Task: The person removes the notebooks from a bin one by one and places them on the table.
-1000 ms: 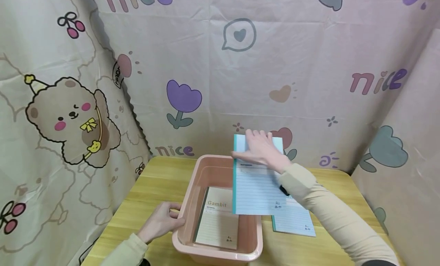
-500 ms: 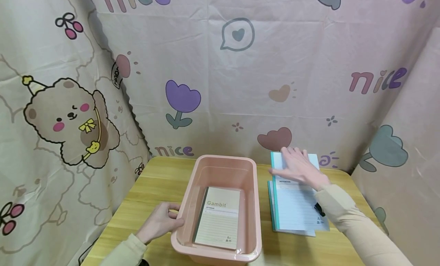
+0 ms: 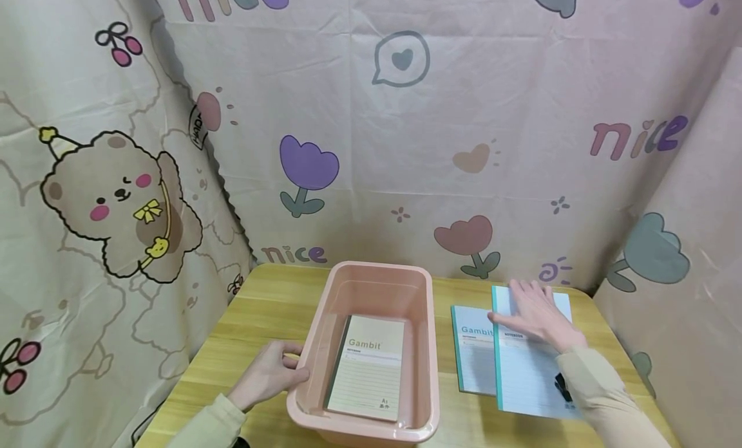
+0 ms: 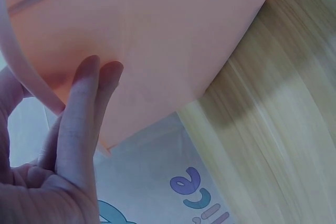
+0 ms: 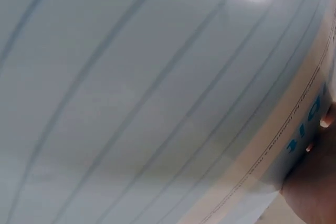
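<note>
- Right hand (image 3: 539, 316) grips the upper blue notebook (image 3: 527, 377), thumb at its left edge; its title is mostly covered, and a sleeve (image 3: 614, 396) hides its lower-right corner. In the right wrist view only a dark part of the hand shows, toward four o'clock.
- Left hand (image 3: 269, 374) pinches the rim of the pink bin (image 3: 433, 345) at eight o'clock.
- Lower blue notebook (image 3: 475, 351): at the bin's three o'clock, partly hidden by the upper one; contact between them is unclear.
- Cream notebook (image 3: 371, 371): inside the bin.
- Table (image 3: 261, 306): cut off at six o'clock.
- Printed curtain (image 3: 371, 152): toward twelve.
</note>
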Motion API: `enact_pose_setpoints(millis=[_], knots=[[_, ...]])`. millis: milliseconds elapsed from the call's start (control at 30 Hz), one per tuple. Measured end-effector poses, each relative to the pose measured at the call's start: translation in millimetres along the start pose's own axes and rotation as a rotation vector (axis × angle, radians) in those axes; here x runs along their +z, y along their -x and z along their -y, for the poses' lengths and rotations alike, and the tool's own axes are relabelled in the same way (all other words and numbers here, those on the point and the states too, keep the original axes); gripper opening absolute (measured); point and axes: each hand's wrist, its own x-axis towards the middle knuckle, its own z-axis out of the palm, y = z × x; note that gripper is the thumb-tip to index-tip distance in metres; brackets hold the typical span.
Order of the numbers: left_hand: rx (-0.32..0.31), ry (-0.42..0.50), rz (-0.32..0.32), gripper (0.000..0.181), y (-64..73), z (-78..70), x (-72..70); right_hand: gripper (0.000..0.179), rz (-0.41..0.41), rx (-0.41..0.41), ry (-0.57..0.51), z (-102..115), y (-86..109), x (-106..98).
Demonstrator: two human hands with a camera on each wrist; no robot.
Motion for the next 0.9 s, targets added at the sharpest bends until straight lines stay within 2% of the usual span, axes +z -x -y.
enact_pose_setpoints(millis=[167,433,600,900], knots=[[0.009,0.009,0.014,0.053,0.2,-1.1,1.5,0.089,0.039,0.033,0.010,-27.8,17.9,18.2],[0.013,0.011,0.022,0.051,0.4,-1.0,1.1,0.090,0.056,0.067,0.031,-62.0,34.6,41.9],[0.012,0.008,0.013,0.051,0.8,-0.8,-0.1,0.091,0.065,0.079,0.037,-75.5,34.9,53.5],[0.021,-0.007,0.003,0.052,1.2,-1.6,-0.1,0.083,0.046,0.052,0.051,-96.0,26.7,65.3]])
